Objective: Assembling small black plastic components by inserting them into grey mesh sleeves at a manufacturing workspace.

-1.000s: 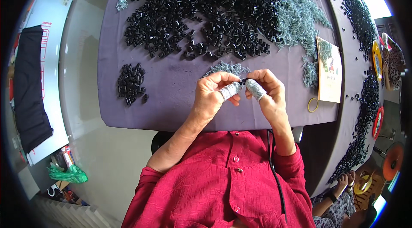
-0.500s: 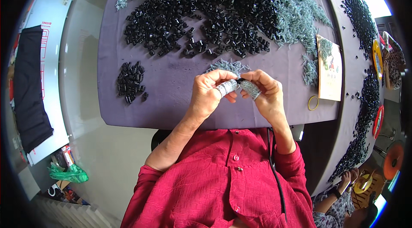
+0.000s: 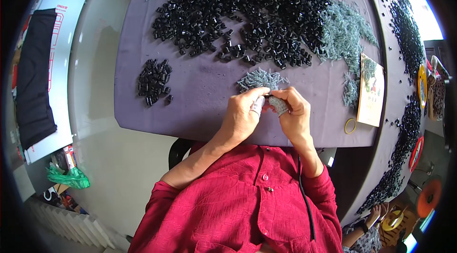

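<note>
Left hand (image 3: 242,114) nearer right hand (image 3: 296,116), both tight on black piece (image 3: 267,96)

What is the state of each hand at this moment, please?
Left hand: closed, pinching a small black piece, which is mostly hidden.
Right hand: closed, pinching at the same piece.
</note>
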The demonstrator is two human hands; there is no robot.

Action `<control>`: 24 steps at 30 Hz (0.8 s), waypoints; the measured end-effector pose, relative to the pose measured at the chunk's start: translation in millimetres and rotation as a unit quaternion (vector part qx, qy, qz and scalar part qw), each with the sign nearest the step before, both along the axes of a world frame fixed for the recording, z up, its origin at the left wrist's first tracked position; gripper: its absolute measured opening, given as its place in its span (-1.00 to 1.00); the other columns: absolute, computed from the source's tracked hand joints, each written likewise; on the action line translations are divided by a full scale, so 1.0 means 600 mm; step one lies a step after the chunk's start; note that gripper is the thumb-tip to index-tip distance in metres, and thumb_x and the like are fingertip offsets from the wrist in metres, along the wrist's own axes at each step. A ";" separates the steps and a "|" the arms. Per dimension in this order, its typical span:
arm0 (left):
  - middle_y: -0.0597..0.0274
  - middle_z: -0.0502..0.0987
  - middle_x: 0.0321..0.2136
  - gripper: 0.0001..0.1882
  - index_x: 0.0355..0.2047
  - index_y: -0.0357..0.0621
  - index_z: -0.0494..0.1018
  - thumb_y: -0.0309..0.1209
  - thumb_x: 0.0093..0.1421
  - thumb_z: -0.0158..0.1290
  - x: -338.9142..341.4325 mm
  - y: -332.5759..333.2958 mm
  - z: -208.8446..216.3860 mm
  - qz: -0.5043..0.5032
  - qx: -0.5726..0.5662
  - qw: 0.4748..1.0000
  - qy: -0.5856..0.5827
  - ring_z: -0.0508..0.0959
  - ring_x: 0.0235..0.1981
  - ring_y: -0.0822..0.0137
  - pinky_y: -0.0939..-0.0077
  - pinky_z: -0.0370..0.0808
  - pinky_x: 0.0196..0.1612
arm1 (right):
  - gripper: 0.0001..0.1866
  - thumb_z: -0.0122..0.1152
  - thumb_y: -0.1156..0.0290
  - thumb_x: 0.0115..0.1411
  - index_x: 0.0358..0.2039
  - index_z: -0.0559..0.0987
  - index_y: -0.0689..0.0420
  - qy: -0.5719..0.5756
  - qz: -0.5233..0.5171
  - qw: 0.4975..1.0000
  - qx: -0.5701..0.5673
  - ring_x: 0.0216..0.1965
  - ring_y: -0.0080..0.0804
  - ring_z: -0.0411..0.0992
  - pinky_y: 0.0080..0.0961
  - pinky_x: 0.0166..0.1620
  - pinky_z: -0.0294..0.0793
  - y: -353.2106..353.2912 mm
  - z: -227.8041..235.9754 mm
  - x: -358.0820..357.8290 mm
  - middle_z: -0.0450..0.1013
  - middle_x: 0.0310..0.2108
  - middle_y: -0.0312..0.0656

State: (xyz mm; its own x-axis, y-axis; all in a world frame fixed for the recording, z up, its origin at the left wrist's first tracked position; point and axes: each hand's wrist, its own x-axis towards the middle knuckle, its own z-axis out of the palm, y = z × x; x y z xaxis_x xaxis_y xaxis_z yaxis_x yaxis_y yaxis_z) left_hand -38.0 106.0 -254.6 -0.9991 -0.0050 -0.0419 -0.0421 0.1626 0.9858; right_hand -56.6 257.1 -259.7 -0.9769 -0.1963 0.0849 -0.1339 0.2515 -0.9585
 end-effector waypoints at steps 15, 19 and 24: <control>0.13 0.55 -0.33 -0.61 -0.02 -0.29 0.34 -0.70 0.10 0.00 0.060 -0.041 0.009 -0.033 0.013 0.997 -0.075 0.53 -0.26 0.46 0.55 0.49 -0.20 | -0.51 0.08 0.73 -0.28 -0.21 0.45 0.21 0.204 0.168 0.948 0.176 -0.26 -0.11 0.44 -0.33 -0.21 0.49 -0.041 -0.002 0.030 0.41 -0.27 -0.06; -0.05 0.55 -0.33 -0.62 -0.06 -0.31 0.36 -0.68 0.07 0.03 0.066 -0.045 0.009 -0.035 -0.060 0.998 -0.011 0.58 -0.27 0.19 0.45 0.50 -0.24 | -0.56 0.07 0.72 -0.25 -0.24 0.45 0.22 0.215 0.159 0.948 0.171 -0.27 -0.10 0.44 -0.33 -0.21 0.48 -0.044 -0.002 0.037 0.42 -0.27 -0.06; -0.13 0.53 -0.31 -0.65 -0.13 -0.28 0.41 -0.67 0.03 0.04 0.066 -0.046 -0.012 -0.023 -0.099 0.994 0.025 0.56 -0.25 -0.06 0.31 0.50 -0.27 | -0.60 0.06 0.69 -0.21 -0.25 0.45 0.19 0.261 0.145 0.935 0.195 -0.32 -0.13 0.45 -0.34 -0.24 0.47 -0.052 -0.008 0.038 0.45 -0.32 -0.09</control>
State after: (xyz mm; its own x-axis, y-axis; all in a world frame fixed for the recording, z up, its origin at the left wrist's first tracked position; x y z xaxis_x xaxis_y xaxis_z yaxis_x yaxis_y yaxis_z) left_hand 1.4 78.4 -261.8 -0.9993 0.0372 0.0055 0.0184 0.3549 0.9347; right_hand -33.5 226.0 -264.3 -0.7241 -0.5609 0.4014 -0.6733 0.4487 -0.5876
